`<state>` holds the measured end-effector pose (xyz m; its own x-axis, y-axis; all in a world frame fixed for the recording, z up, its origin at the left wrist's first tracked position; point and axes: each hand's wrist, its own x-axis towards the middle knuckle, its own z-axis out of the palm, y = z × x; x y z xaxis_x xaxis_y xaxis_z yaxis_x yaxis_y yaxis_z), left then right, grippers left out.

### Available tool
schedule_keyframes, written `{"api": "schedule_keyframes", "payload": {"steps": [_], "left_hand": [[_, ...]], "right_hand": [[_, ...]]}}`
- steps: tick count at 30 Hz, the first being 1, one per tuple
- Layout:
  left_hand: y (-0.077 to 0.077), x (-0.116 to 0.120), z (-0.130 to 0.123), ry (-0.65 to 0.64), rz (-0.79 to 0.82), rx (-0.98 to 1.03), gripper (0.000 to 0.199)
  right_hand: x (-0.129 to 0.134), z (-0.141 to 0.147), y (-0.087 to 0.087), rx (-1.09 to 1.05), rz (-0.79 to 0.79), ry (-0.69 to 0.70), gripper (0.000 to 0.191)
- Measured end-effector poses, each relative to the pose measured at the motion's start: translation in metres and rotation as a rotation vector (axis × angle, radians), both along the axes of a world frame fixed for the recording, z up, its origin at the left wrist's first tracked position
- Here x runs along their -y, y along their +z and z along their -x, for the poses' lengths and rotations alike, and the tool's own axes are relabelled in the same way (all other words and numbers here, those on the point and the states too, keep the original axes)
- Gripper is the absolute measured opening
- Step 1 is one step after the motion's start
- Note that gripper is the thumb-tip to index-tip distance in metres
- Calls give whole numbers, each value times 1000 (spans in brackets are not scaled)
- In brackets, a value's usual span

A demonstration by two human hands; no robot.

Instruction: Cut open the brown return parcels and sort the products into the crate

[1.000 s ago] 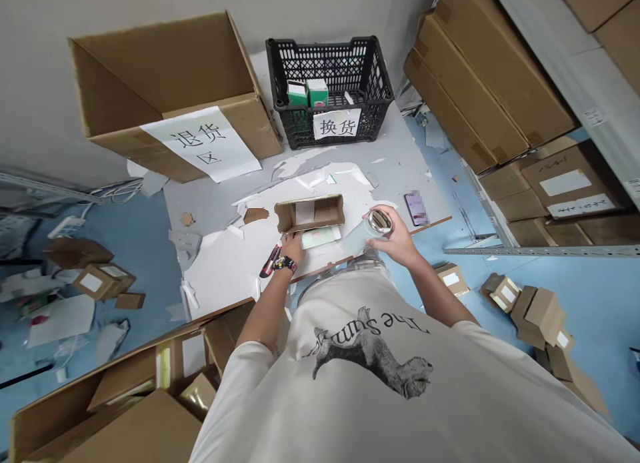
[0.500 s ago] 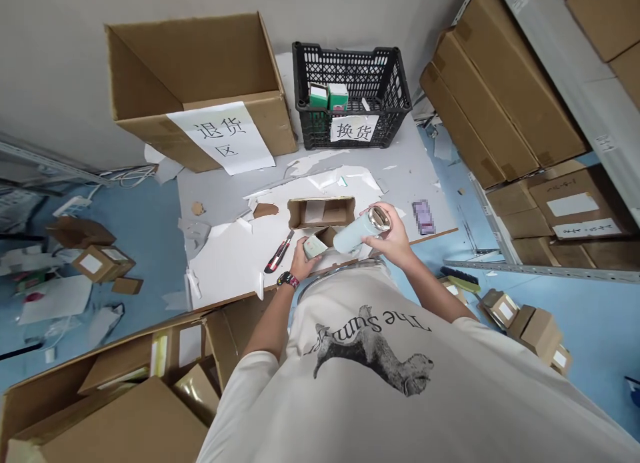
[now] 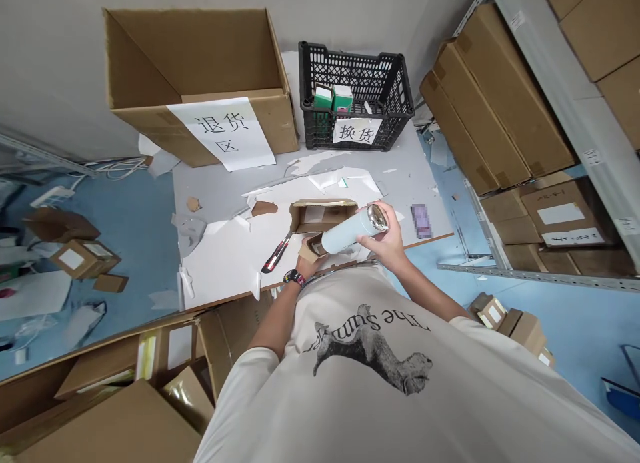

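A pale blue bottle (image 3: 346, 232) with a shiny metal end is held at its upper right part by my right hand (image 3: 389, 241), fingers wrapped round it. Its lower left end meets the opening of a small carton (image 3: 311, 250). My left hand (image 3: 309, 267), wearing a wristwatch, is closed on that carton; some of its fingers are hidden. Just behind the hands, an open brown cardboard box (image 3: 325, 216) lies on the table. A red and black box cutter (image 3: 277, 253) rests left of my left hand.
On the table (image 3: 220, 269) are paper scraps and a purple phone-like item (image 3: 421, 221). Behind stand a large labelled cardboard box (image 3: 200, 126) and a black crate (image 3: 357, 106) with green boxes. Shelving (image 3: 550, 276) is at the right; a carton of boxes (image 3: 205, 343) is at the lower left.
The bottle has moved left and its lower end now meets the small carton. My left hand has turned the carton, so its opening faces the bottle. The view has shifted slightly.
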<state>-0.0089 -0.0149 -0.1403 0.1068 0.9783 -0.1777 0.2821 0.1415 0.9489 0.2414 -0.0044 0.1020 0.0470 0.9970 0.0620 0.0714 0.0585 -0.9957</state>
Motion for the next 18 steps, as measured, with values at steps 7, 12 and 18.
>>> {"api": "schedule_keyframes", "payload": {"steps": [7,12,18], "left_hand": [[4,-2,2,-99,45,-41,79],[2,-2,4,-146,-8,-75,77],[-2,-3,3,-150,-46,-87,73]], "right_hand": [[3,24,-12,58,-19,94,80],[2,26,-18,259,-69,64,77],[4,24,-20,403,-143,121,75]]}}
